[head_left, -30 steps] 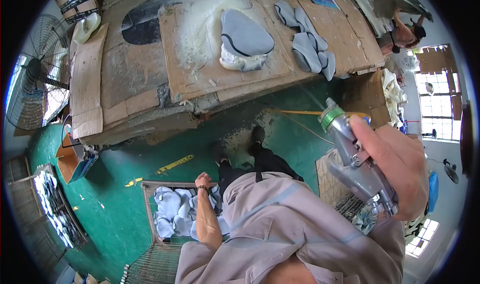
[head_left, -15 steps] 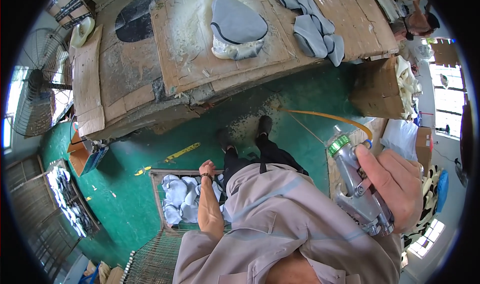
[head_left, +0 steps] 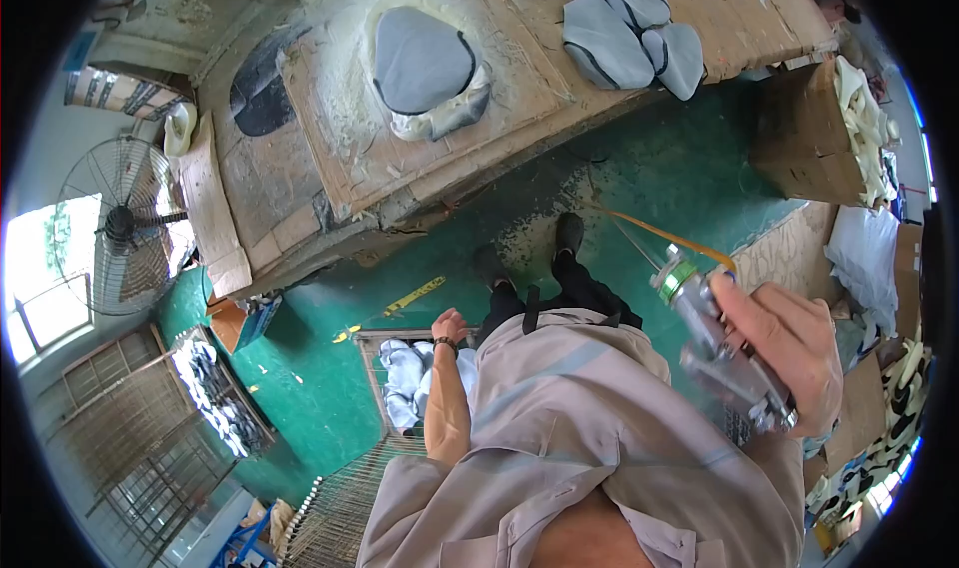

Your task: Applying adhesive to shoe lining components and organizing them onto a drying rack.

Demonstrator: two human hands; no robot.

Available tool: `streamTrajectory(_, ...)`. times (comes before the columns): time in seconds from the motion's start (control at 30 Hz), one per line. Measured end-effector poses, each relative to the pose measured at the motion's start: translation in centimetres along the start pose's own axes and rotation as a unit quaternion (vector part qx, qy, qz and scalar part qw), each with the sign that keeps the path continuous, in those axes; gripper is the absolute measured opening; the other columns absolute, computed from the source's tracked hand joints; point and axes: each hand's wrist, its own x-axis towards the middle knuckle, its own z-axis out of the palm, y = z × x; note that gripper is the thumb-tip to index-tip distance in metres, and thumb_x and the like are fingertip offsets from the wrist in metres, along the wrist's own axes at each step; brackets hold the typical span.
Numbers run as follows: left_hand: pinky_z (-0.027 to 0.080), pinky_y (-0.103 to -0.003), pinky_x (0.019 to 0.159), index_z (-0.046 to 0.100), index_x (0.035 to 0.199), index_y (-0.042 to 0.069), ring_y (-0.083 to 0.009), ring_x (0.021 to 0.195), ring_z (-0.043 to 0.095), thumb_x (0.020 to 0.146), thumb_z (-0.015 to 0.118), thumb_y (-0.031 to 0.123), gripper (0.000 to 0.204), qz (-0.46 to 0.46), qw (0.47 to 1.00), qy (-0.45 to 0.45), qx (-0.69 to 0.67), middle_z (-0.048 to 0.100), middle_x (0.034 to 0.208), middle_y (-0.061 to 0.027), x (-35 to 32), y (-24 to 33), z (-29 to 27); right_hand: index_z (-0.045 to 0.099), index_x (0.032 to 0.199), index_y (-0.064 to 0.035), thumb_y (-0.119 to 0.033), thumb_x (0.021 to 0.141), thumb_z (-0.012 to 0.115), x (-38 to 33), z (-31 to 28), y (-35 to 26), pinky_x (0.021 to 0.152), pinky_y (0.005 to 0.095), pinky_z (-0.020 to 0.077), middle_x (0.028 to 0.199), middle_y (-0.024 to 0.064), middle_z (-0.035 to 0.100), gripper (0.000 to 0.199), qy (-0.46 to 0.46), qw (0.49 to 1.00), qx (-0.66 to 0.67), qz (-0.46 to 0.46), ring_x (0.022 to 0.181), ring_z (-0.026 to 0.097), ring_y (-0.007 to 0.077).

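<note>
My right hand (head_left: 784, 343) is wrapped round a metal spray gun (head_left: 721, 338) with a green ring near its tip, held up at the right of my body. A yellow hose (head_left: 664, 236) shows beyond it. My left hand (head_left: 450, 326) hangs low beside my left hip with nothing in it, its fingers loosely curled. Near it lie grey pads (head_left: 405, 373) in a wire-sided rack. Ahead on the workbench, a rounded grey pad (head_left: 422, 60) with a black edge rests on a whitish block (head_left: 445, 120). Neither hand touches it.
Several grey pads (head_left: 609, 38) lie at the right of the cardboard-covered workbench (head_left: 544, 118). A carton (head_left: 804, 133) of pale pieces stands beyond its right end. At the left are a large fan (head_left: 120, 223) and another rack of pads (head_left: 210, 388). Green floor (head_left: 320, 398) lies below.
The view has swung, so the bench and its pads sit further left. My right hand still grips the spray gun; my left hand still hangs down.
</note>
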Motion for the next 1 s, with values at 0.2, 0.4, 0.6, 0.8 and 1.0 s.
streamTrajectory(0.2,0.059,-0.041,0.063,0.061,0.13,0.008,-0.0256,0.08,0.069,0.096,0.059,0.012,0.035,0.003,1.0,-0.008,0.02,0.069,0.103,-0.0087,-2.7,2.0,2.9,0.057,0.133,0.01,-0.009,0.072,0.074,-1.9,-2.9,5.7,0.047,0.0347,0.0441,0.08,0.0129,0.063,0.066,0.0,0.998,0.07,0.012,0.058,0.06,0.0225)
streamTrajectory(0.4,0.058,-0.037,0.062,0.066,0.126,0.009,-0.0229,0.078,0.069,0.093,0.064,0.012,0.033,0.013,1.0,0.011,-0.004,0.071,0.096,-0.0072,-4.2,3.9,3.9,0.058,0.133,0.0073,-0.015,0.07,0.072,-0.2,-3.8,9.3,0.061,0.0375,0.0499,0.081,0.0152,0.064,0.068,0.06,0.989,0.125,0.055,0.068,0.064,0.0303)
streamTrajectory(0.6,0.059,-0.039,0.063,0.066,0.126,0.008,-0.0231,0.08,0.069,0.092,0.067,0.011,0.034,0.013,0.999,0.01,-0.035,0.071,0.098,-0.0071,-4.4,4.2,3.3,0.069,0.125,0.0012,-0.03,0.08,0.063,4.2,-3.3,7.3,0.07,0.0301,0.0466,0.085,0.0129,0.065,0.056,0.175,0.96,0.156,0.154,0.076,0.062,0.0223)
streamTrajectory(0.8,0.057,-0.04,0.067,0.06,0.133,0.01,-0.025,0.084,0.068,0.095,0.064,0.013,0.038,-0.006,0.999,0.014,-0.03,0.069,0.105,-0.0091,-2.3,1.3,0.3,0.072,0.119,0.0025,-0.032,0.083,0.064,4.3,-1.8,5.1,0.071,0.0299,0.0426,0.084,0.0105,0.066,0.051,0.117,0.986,0.038,0.11,0.074,0.059,0.0174)
streamTrajectory(1.0,0.057,-0.036,0.064,0.068,0.121,0.01,-0.0172,0.075,0.066,0.089,0.071,0.017,0.033,0.098,0.977,-0.19,0.008,0.069,0.089,-0.003,1.7,-2.0,-3.4,0.074,0.114,0.0032,-0.048,0.086,0.055,2.9,-3.2,3.0,0.07,0.0297,0.0435,0.086,0.014,0.067,0.062,-0.086,0.994,-0.014,0.065,0.076,0.06,0.0206)
